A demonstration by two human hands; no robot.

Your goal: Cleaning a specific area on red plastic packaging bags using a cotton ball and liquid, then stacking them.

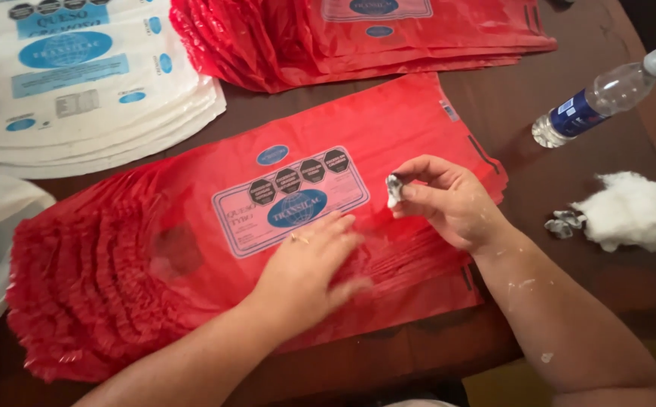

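A stack of red plastic bags [154, 264] with a pale printed label lies on the brown table [524, 143] in front of me. My left hand [309, 271] rests flat on the top bag, just below the label, fingers spread. My right hand [449, 200] hovers over the bag's right part and pinches a small stained wad of cotton [393, 188] between thumb and fingers, beside the label's right edge.
A second pile of red bags [343, 38] lies at the back, and a stack of white printed bags [79, 83] at the back left. At the right stand a clear water bottle [599, 98] on its side, a cotton tuft [633, 211] and used cotton bits [564, 224].
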